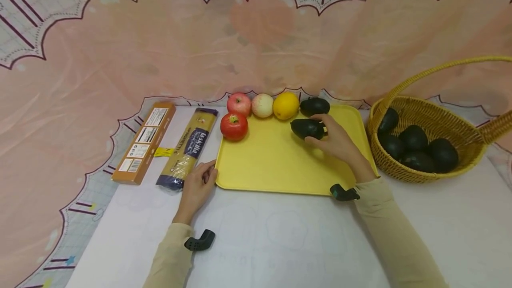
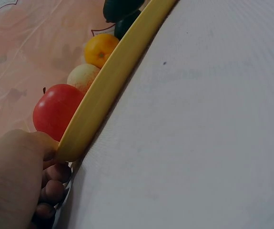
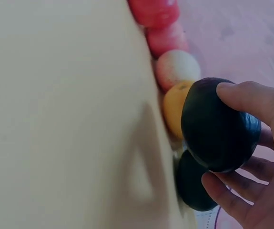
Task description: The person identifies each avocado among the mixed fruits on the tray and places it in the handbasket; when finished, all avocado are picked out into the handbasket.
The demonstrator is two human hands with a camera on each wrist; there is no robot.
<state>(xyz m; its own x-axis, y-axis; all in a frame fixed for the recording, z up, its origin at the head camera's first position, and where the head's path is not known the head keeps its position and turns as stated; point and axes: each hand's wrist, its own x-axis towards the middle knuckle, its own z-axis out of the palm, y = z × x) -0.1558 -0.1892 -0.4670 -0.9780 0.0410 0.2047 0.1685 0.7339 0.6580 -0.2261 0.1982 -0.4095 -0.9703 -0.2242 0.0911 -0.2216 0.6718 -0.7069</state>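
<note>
My right hand (image 1: pixel 336 141) holds a dark avocado (image 1: pixel 307 129) over the yellow tray (image 1: pixel 264 168). Seen from the right wrist, the thumb presses on one side of this avocado (image 3: pixel 220 126) while the fingers curl around the other. A second avocado (image 1: pixel 314 106) lies at the tray's back edge, just behind the held one. At the tray's front left corner, my left hand (image 1: pixel 197 190) pinches the rim, thumb on top and fingers curled below, as the left wrist view shows. Along the back rim sit a yellow-orange fruit (image 1: pixel 286 106), a pale peach-like fruit (image 1: pixel 262 105) and a pink-red apple (image 1: pixel 239 104).
A red tomato-like fruit (image 1: pixel 234 126) sits at the tray's left side. To the right stands a wicker basket (image 1: pixel 472 154) with a tall handle and several avocados inside. Left of the tray lie a spaghetti packet (image 1: pixel 190 148), a small yellow packet (image 1: pixel 163 152) and an orange-brown box (image 1: pixel 145 143).
</note>
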